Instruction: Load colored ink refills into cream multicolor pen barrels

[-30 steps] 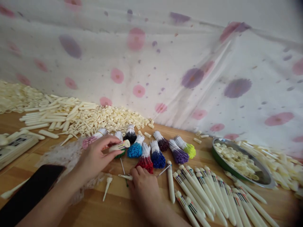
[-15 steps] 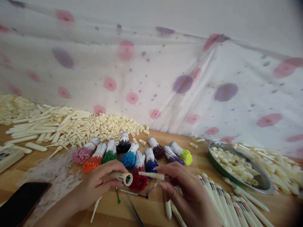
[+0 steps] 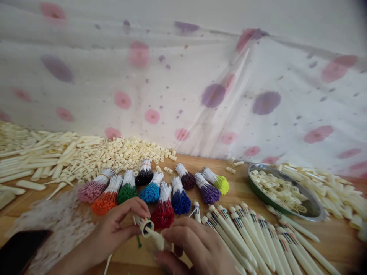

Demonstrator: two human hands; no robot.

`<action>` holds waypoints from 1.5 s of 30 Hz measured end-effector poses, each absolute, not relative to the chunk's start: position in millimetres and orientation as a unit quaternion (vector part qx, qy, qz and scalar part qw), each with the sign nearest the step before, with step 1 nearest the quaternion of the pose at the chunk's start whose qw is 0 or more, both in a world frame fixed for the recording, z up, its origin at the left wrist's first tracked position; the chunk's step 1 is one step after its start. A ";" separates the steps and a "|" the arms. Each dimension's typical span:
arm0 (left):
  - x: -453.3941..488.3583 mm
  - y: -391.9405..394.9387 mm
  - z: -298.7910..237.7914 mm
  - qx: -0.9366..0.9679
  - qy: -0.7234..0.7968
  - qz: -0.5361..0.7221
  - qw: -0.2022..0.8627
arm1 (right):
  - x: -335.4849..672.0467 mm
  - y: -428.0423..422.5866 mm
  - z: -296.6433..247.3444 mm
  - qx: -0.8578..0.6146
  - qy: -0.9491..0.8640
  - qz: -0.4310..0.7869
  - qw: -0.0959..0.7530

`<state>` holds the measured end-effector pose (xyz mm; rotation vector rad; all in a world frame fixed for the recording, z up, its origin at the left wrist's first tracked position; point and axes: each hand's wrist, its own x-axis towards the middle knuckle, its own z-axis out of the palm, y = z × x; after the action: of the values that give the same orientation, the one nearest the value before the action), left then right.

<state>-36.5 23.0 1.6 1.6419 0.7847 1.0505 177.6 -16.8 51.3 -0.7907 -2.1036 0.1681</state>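
Observation:
My left hand [image 3: 114, 227] is closed around a short cream pen barrel [image 3: 147, 229]. The barrel's open end faces right, with small coloured pieces visible around and inside it. A smeared cream plastic part [image 3: 157, 240] is pinched in my right hand [image 3: 196, 242], its tip at the barrel's opening; motion blur hides its exact shape. Just beyond my hands lie a crimson bundle of pen refills [image 3: 163, 211] and a blue bundle [image 3: 181, 198]. A green refill [image 3: 139, 241] lies on the table below the barrel.
Multicolour pens [image 3: 241, 233] lie in a row at right, near an oval metal tray [image 3: 314, 217] of cream slotted pieces. Cream parts [image 3: 126, 149] are heaped at back left. A phone [image 3: 23, 248] lies front left. A flower-patterned sheet [image 3: 177, 84] hangs behind.
My right hand has moved left and down, bringing the cream part to the barrel's opening. The barrel sits slightly lower and further left. The view has shifted, showing more of the pen row.

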 end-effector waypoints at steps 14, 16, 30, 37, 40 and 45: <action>-30.5 14.5 4.3 0.691 0.343 0.396 0.499 | 171.3 -12.8 41.4 -0.307 -0.867 0.053 0.389; -29.5 13.9 6.0 0.695 0.352 0.390 0.491 | 170.2 -12.4 41.0 -0.307 -0.867 0.049 0.390; -22.6 -4.4 20.8 0.703 0.430 0.340 0.454 | 172.2 -1.1 39.4 -0.331 -0.854 -0.017 0.401; -11.5 -4.9 24.4 0.727 0.458 0.314 0.403 | 166.3 3.9 13.6 -0.412 -0.796 -0.041 0.441; -7.7 -5.7 21.9 0.731 0.471 0.315 0.380 | 162.8 4.7 5.8 -0.437 -0.791 -0.014 0.428; -3.1 -13.9 1.0 0.763 0.493 0.331 0.255 | 154.7 3.4 -9.7 -0.516 -0.741 0.123 0.412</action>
<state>-3.1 -13.9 1.0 2.0713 1.3397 0.8990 154.7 3.4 -9.7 -1.2983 -1.8635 0.3082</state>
